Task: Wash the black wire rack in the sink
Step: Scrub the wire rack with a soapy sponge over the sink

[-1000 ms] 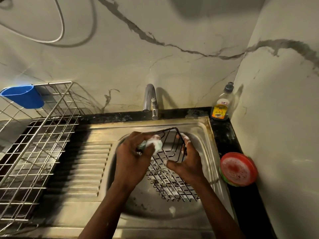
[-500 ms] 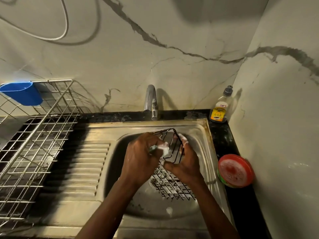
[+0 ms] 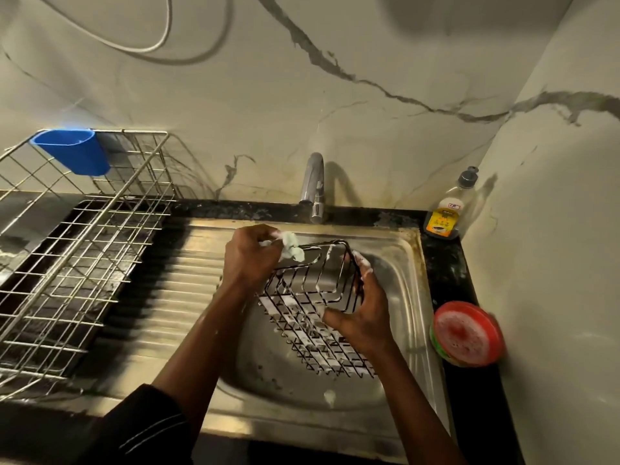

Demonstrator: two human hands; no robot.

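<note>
The black wire rack (image 3: 312, 297) is tilted over the steel sink (image 3: 409, 290), its wires streaked with white foam. My right hand (image 3: 362, 313) grips the rack's right rim, fingers foamy. My left hand (image 3: 250, 260) holds a pale, soapy scrubber (image 3: 292, 248) pressed against the rack's upper left corner. The rack's lower end reaches down toward the sink's bottom.
A tap (image 3: 313, 187) stands behind the sink. A dish-soap bottle (image 3: 448, 213) sits at the back right corner, a round red container (image 3: 466, 333) on the black counter to the right. A metal drying rack (image 3: 77, 256) with a blue cup (image 3: 75, 151) is on the left.
My left hand with the scrubber has moved from the rack's inside up and left to its top corner. The rack is lifted and turned more open toward me.
</note>
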